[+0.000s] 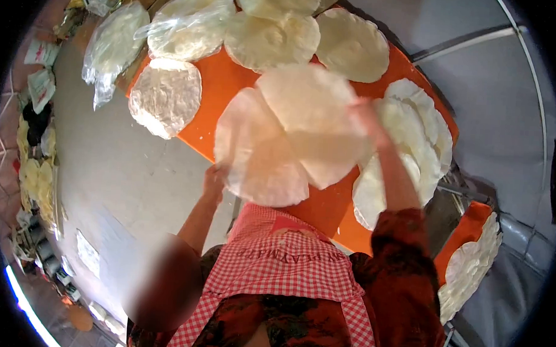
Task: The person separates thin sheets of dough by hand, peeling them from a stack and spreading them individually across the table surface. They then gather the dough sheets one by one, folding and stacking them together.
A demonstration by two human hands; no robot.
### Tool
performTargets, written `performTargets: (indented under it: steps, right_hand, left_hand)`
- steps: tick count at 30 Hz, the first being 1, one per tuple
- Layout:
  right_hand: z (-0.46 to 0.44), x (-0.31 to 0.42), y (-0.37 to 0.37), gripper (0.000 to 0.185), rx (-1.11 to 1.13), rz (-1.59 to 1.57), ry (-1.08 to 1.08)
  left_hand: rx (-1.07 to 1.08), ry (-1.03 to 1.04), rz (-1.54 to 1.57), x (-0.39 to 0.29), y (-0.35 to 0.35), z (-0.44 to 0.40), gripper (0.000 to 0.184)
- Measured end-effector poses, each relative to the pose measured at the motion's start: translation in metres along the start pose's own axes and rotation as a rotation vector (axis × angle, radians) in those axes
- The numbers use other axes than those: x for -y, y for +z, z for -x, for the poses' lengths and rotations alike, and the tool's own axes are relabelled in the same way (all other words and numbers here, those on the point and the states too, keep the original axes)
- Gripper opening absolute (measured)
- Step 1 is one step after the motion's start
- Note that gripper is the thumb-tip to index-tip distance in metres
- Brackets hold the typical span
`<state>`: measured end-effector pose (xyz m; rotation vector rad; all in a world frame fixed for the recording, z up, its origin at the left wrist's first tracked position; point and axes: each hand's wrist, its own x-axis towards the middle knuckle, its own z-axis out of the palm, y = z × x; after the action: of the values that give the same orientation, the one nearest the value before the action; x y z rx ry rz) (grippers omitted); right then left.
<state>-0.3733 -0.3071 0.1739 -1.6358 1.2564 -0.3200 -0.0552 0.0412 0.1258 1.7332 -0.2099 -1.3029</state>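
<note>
Two large, thin round flatbreads are in front of me, over the orange table. The left flatbread (248, 151) has its lower left edge in my left hand (215, 178), with the fingers closed on the rim. The right flatbread (314, 104) overlaps it, and its right side is smeared by motion. My right hand (367, 115) is at that right edge, blurred, and appears to be pinching the sheet. Just beyond my right forearm lies a loose pile of flatbreads (414, 129), partly hidden by the arm.
More flatbreads (273, 39) line the far side of the orange table (216, 92). A clear plastic bag (114, 45) with bread in it lies at the far left. One shiny flatbread (165, 96) is at the left corner. Another stack (470, 272) sits at the lower right.
</note>
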Motion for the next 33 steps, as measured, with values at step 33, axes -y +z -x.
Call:
performTargets:
  steps: [33]
  right_hand:
    - [0.173,0.034,-0.269,0.039,-0.750,0.790,-0.246]
  left_hand:
    - [0.284,0.365,-0.680,-0.024,0.205,-0.116,0.034]
